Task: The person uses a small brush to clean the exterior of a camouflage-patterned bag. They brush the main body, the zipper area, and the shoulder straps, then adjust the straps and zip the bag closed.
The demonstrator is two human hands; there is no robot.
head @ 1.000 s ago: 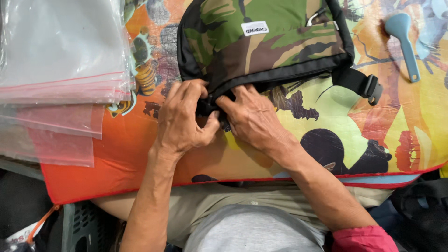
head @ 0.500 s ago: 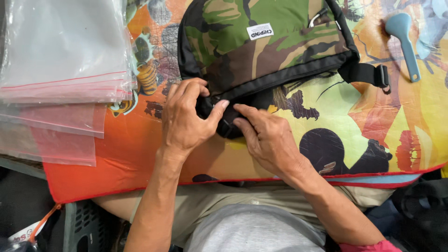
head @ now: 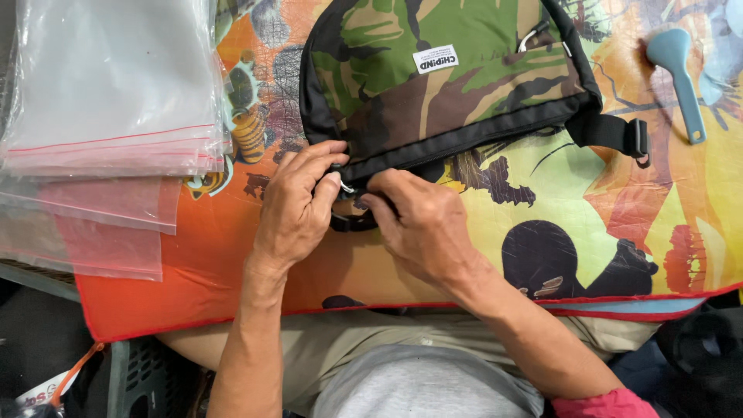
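left hand (head: 290, 213) fingers pinch camouflage bag (head: 441, 77) black edge | right hand (head: 422, 224) fingers grip zipper pull (head: 346, 186) (barely visible) | risk: pull slipping, fabric snagging between fingers

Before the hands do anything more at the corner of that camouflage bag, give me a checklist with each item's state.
1. Left hand on the bag's black edge: ok, fingers pinch it.
2. Right hand at the same spot: ok, fingertips meet the left's.
3. Small metal piece between the fingertips: cannot tell what it is.
4. Camouflage bag lying flat on the colourful mat: ok.
5. Side strap buckle clear of the hands: ok.
6. Stack of clear plastic bags apart from the bag: ok.
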